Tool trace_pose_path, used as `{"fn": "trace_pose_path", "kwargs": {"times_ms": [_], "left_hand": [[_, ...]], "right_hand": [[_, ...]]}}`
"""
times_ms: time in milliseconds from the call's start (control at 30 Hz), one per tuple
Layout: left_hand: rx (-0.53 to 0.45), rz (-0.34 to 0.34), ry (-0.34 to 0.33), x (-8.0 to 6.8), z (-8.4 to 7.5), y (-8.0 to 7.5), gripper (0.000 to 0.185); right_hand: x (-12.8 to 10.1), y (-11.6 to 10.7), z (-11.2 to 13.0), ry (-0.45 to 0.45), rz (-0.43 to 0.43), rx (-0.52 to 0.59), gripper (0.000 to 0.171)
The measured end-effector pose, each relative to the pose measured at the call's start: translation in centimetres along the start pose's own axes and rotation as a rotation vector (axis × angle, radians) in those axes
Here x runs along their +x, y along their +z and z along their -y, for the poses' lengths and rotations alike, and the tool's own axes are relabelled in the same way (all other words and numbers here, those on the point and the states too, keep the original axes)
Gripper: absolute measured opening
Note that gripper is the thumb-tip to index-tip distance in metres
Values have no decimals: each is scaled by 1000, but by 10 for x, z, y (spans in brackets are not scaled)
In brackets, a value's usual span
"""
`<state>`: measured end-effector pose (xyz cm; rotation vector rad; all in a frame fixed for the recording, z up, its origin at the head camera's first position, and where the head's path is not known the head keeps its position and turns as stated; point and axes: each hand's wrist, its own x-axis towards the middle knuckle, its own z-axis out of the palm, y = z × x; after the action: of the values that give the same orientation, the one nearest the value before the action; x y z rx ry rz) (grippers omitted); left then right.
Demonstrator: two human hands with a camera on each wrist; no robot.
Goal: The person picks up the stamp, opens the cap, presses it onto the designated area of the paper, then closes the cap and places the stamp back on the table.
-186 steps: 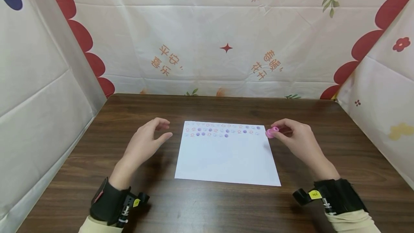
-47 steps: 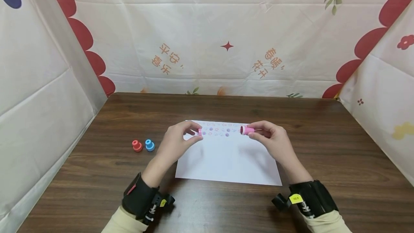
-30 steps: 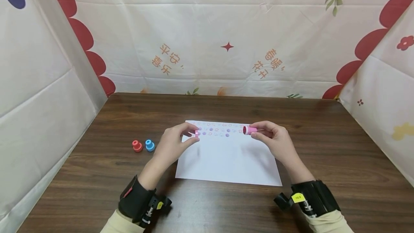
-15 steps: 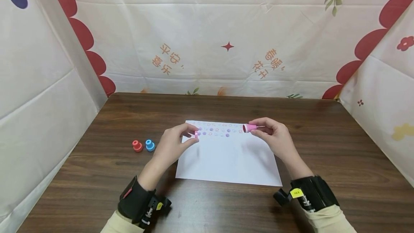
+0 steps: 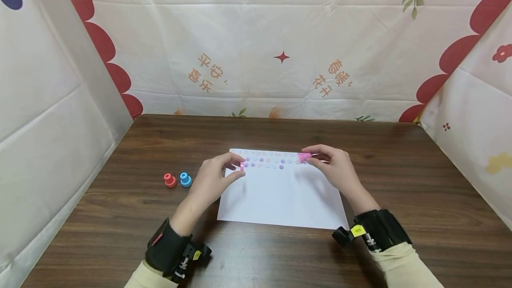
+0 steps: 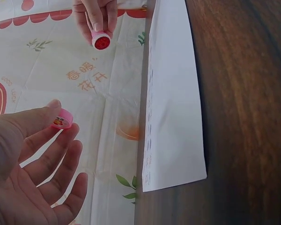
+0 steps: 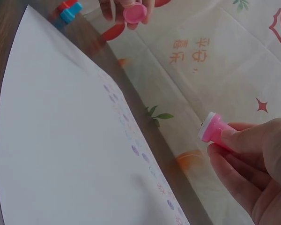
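Observation:
My left hand (image 5: 214, 174) pinches a small pink cap (image 5: 242, 166) between thumb and index finger, over the paper's upper left. In the left wrist view the cap's end (image 6: 61, 123) bears a little printed picture. My right hand (image 5: 338, 170) grips a pink toy stamp (image 5: 304, 158) by its narrow handle, over the paper's upper right. Its face (image 6: 102, 43), red and uncapped, shows in the left wrist view. The white paper (image 5: 280, 199) lies flat, with rows of small purple, blue and red prints (image 5: 282, 162) along its far edge.
Left of the paper, a red stamp (image 5: 170, 180) and a blue stamp (image 5: 185, 180) stand side by side on the brown wooden table (image 5: 256, 257). A patterned white cloth (image 5: 256, 34) hangs behind the table and along both sides.
My right hand has shifted slightly left and turned the stamp's face downward. My left hand, empty 6.2 s ago, now holds the cap. It has moved right, and the red and blue stamps show.

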<state>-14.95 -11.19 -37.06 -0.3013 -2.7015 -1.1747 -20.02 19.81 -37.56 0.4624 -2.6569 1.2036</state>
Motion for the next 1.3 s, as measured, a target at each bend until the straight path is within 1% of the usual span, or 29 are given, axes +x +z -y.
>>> {"fn": "trace_pose_path", "kwargs": {"times_ms": [133, 367, 533, 867, 967, 1300], "left_hand": [[1, -2, -9, 0, 0, 0, 29], [-1, 1, -18, 0, 1, -1, 29], [-6, 9, -28, 0, 1, -1, 29], [-7, 10, -26, 0, 1, -1, 29], [-7, 11, -20, 1, 1, -1, 29], [-10, 7, -11, 1, 0, -1, 30]], "right_hand": [[4, 4, 1, -18, 17, -61, 25], [12, 13, 5, -108, 64, -153, 28], [17, 20, 8, -141, 102, -248, 27], [20, 32, 8, -211, 124, -402, 25], [21, 35, 7, -224, 122, -431, 24], [23, 38, 6, -218, 123, -474, 24]]}}
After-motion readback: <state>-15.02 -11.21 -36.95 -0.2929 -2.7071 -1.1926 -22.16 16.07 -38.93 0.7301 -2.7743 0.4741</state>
